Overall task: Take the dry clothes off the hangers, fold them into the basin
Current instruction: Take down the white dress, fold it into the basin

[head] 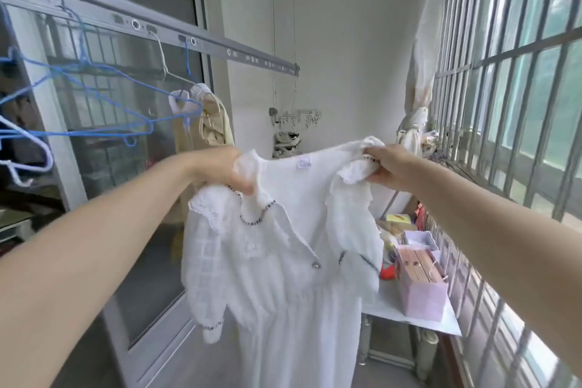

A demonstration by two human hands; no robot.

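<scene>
White dress (283, 261) off any hanger, held up mid-air before the person | left hand (220, 170) gripped one shoulder, right hand (387, 167) the other, spread wide apart to pull it flat, probably for folding | blue hangers (94, 133) bare on rail (252, 55) | basin not in view

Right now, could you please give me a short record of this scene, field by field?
held garment: white dress, spread between both hands, no hanger visible in it
left hand: left hand grips one shoulder of the dress
right hand: right hand grips the other shoulder
rail: drying rail, upper left
hangers: blue hangers, empty, on the rail
still hanging: beige garment
right side: table with a pink box
basin: not in view
</scene>
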